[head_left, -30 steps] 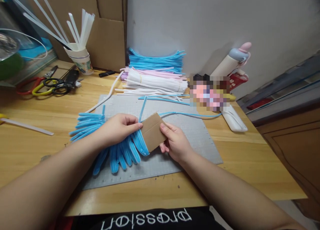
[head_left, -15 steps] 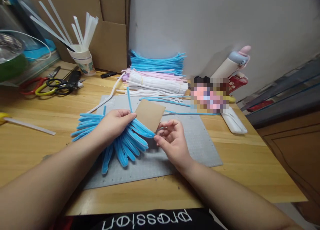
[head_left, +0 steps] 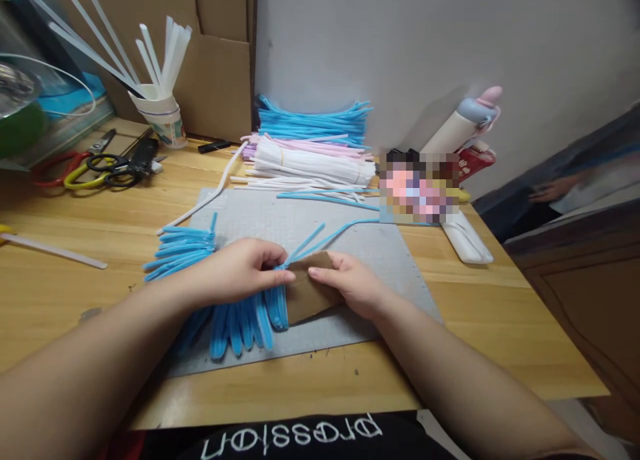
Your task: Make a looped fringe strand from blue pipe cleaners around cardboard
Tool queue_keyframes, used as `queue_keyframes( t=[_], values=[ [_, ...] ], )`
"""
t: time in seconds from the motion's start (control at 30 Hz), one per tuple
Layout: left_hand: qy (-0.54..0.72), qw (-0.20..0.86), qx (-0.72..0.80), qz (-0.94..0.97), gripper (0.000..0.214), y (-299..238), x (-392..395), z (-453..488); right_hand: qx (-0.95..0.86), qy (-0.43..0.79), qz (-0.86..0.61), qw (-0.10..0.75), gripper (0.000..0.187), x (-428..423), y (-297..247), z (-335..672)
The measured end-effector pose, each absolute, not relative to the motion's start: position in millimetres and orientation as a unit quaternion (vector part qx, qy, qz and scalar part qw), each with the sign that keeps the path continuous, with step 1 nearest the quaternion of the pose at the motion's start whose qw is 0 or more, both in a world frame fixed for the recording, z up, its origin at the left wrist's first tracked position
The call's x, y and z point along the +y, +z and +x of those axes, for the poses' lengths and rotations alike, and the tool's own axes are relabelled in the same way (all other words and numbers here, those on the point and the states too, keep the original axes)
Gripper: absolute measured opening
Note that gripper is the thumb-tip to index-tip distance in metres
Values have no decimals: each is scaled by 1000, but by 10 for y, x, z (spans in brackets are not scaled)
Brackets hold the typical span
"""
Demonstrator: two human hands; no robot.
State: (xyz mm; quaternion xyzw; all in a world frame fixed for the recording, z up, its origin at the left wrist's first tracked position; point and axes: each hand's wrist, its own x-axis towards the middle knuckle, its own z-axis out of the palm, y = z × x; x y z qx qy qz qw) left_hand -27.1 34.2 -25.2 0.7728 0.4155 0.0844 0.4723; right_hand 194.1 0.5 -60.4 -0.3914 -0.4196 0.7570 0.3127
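A brown cardboard piece [head_left: 307, 295] lies over the grey cutting mat [head_left: 280, 220], with blue pipe cleaner loops [head_left: 240, 323] wound round its left part. My left hand [head_left: 240, 270] pinches the wound blue pipe cleaner at the card's top edge. My right hand [head_left: 350, 283] grips the card's right end, fingers closed on it. A loose blue pipe cleaner tail [head_left: 325, 233] runs up and right from the pinch. A fan of blue pipe cleaner ends [head_left: 177, 250] sticks out left of my left hand.
Bundles of blue [head_left: 313, 120], pink and white pipe cleaners [head_left: 315, 167] lie at the back. A paper cup of glue sticks [head_left: 160, 117], scissors [head_left: 93, 170], a bottle [head_left: 460, 127] and a white case [head_left: 467, 237] stand around the wooden table [head_left: 500, 313].
The card has been turned and lowered flat onto the mat. My right hand went from loose below it to gripping its right end. The blue tail swung from upper left to right.
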Motion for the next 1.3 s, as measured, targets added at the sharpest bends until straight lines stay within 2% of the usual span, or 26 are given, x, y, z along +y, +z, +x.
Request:
queue_keyframes(
  t=[0.1, 0.33, 0.67, 1.3],
  values=[
    [93, 494, 421, 755, 30, -278, 341, -290, -401, 744, -409, 344, 23, 2, -662, 1895],
    [117, 593, 423, 675, 28, -333, 409, -335, -401, 743, -414, 341, 27, 8, -678, 1913],
    [67, 570, 457, 679, 38, -333, 452, -365, -391, 735, -421, 360, 30, -26, -703, 1885],
    [84, 584, 473, 654, 37, -363, 436, -357, -400, 719, -424, 379, 29, -48, -718, 1857]
  ],
)
